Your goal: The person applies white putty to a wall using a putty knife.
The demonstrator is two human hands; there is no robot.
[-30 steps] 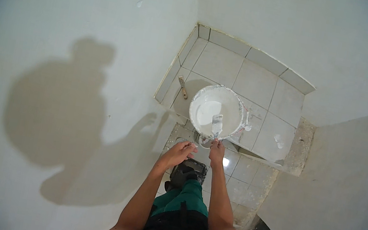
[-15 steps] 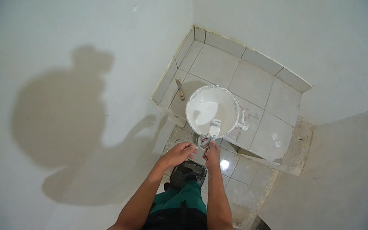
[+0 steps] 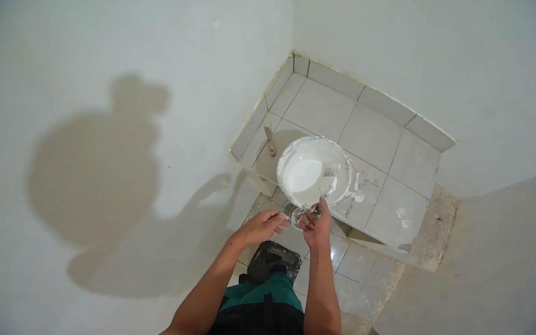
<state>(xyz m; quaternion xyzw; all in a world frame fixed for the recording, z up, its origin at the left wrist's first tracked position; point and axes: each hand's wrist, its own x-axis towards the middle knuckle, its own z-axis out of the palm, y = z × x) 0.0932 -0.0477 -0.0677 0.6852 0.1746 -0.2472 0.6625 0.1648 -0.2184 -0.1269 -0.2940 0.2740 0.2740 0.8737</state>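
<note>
A round white bucket (image 3: 300,146) with a paint-crusted rim stands on the tiled ledge, with white paint inside. My right hand (image 3: 317,228) is closed around the handle of a paintbrush (image 3: 331,173), whose flat head is over the bucket's opening near its right inner side. Left of it, my left hand (image 3: 262,227) is held in front of the bucket, fingers partly bent and apart, with whitish marks at the tips. Between and beyond the hands, a small round paint-smeared container (image 3: 296,215) is partly hidden by my right hand.
On the ledge (image 3: 318,108), left of the bucket, lies a scraper-like tool (image 3: 270,141) with a wooden handle. Pale walls (image 3: 221,66) close in around it. A dark paint-spotted thing (image 3: 274,263) is at my feet, on the lower tiled floor (image 3: 351,283).
My right hand has moved slightly forward and right, and the brush head has shifted farther over the bucket. My left hand stays in nearly the same place. The whole view has shifted slightly.
</note>
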